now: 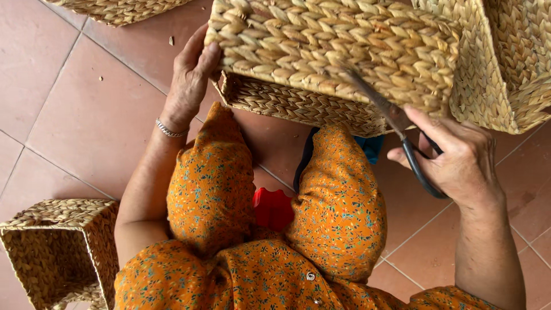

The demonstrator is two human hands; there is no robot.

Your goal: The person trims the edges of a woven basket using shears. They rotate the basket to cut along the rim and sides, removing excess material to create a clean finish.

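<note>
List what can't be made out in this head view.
- Scissors: handles hidden in the right hand.
- Held basket: top cut off by the frame edge.
- Red thing: mostly hidden between the knees; kind unclear.
- Basket at lower left: cut off by the frame's bottom edge.
- Left hand: fingertips hidden behind the held basket.

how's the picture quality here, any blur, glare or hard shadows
Head view: soft, even daylight with no glare on the tiled floor; the woven basket is sharp, with only faint shade beneath it; the scissors in the right hand are slightly motion-blurred; the left hand is crisp; edges bend a little from the wide lens.
</note>
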